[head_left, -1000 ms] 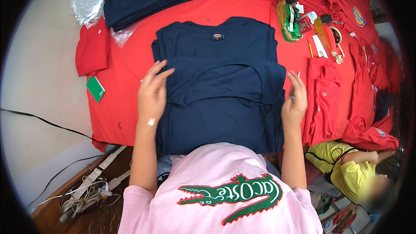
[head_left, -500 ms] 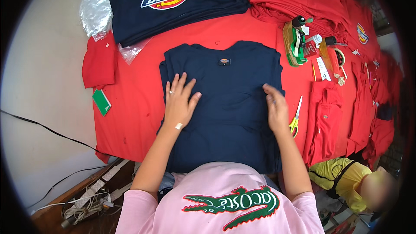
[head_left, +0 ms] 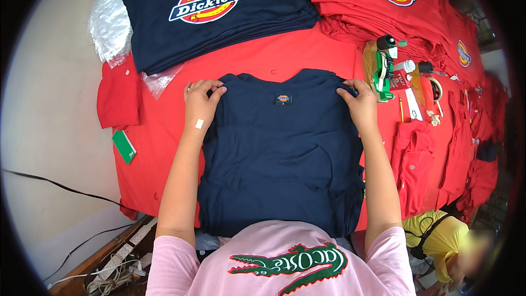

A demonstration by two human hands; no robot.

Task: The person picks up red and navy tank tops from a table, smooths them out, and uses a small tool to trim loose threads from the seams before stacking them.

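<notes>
A navy T-shirt [head_left: 274,148] lies spread in front of me, its small neck label [head_left: 283,99] facing up near the collar. My left hand [head_left: 204,97] pinches the shirt's left shoulder edge between thumb and fingers. At the opposite shoulder, my right hand [head_left: 359,98] is closed on the edge in the same way. A small dark blue object shows by the right fingers; I cannot make out what it is. The shirt's lower end reaches my body. Soft creases cross its middle.
A stack of navy shirts [head_left: 219,38] and a pile of red shirts [head_left: 372,13] lie at the back of the red-covered table [head_left: 164,159]. A green tape dispenser [head_left: 382,74] stands right. A green card [head_left: 124,147] lies left. Someone in yellow [head_left: 438,233] is at lower right.
Both hands have moved from lying on the shirt's middle and side out to its shoulders, and now grip them. The scissors on the right are now mostly hidden by my forearm.
</notes>
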